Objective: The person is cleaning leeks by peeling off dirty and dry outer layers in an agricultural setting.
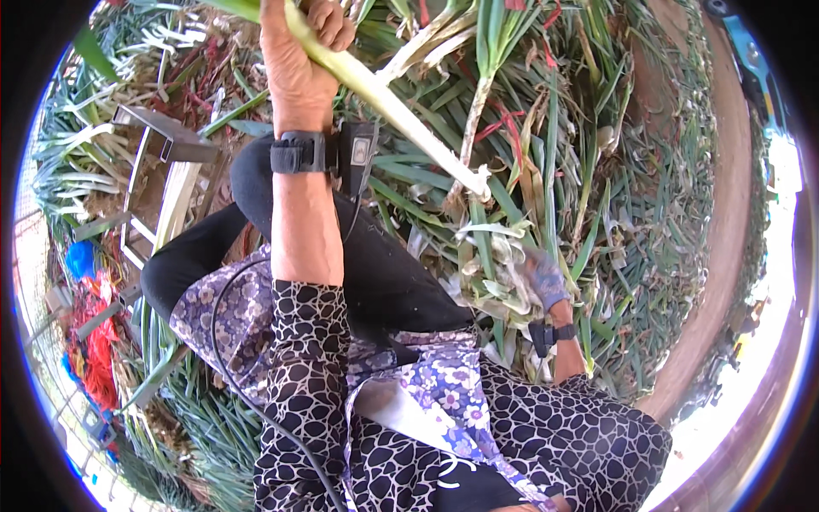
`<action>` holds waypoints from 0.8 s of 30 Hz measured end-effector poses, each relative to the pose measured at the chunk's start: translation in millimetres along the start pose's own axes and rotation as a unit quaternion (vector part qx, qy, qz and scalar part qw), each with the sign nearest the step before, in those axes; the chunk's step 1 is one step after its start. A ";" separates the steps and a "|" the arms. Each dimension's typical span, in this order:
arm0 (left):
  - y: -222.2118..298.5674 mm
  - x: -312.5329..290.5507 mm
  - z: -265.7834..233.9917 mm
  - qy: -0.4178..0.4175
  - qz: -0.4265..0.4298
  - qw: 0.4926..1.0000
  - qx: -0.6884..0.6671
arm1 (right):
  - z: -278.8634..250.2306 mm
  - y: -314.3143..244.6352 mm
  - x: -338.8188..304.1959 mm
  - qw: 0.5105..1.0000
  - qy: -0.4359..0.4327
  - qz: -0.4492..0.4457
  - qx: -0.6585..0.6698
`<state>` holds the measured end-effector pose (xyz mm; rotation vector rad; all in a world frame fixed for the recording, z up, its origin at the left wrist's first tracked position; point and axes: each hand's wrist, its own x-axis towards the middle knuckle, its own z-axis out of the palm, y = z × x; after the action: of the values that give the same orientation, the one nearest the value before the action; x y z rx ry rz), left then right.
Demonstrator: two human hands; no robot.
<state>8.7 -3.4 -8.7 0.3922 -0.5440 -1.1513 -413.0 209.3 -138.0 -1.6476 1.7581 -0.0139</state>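
My bare left hand is at the top centre, fingers wrapped round a thick green onion. Its pale stalk slants down to the right, ending in a small root tip, and its green leaves run out of view at the top. Lower right, my right hand wears a bluish-grey glove and is smeared by motion. Limp, pale peeled leaves lie right beside its fingers; whether it grips them is unclear. Each wrist has a black strap, and a small black device sits by the left one.
Green onions and stripped leaves heap up ahead and to the right, with red ties among them. To the left stand a metal frame, bundled onions and red string. A bare earth strip curves along the right.
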 end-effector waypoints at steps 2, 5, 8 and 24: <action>-3.1 2.5 -2.1 -0.006 -0.006 1.000 0.020 | -27.0 -67.1 21.5 0.992 0.100 -0.045 0.058; -8.7 2.9 -4.3 -0.010 -0.036 0.998 0.055 | -53.5 -175.7 38.6 0.954 0.229 -0.149 0.120; -13.8 0.0 -8.6 -0.017 -0.012 0.999 0.036 | -40.2 -232.3 72.8 0.881 0.346 -0.309 0.096; -2.7 3.3 -3.8 -0.064 -0.015 0.996 -0.063 | 6.8 -233.9 242.8 0.925 0.109 -0.311 0.189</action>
<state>9.9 -7.4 -12.6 0.2194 -0.5745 -1.2390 -189.7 -42.9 -151.2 -1.8785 1.2019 -0.8051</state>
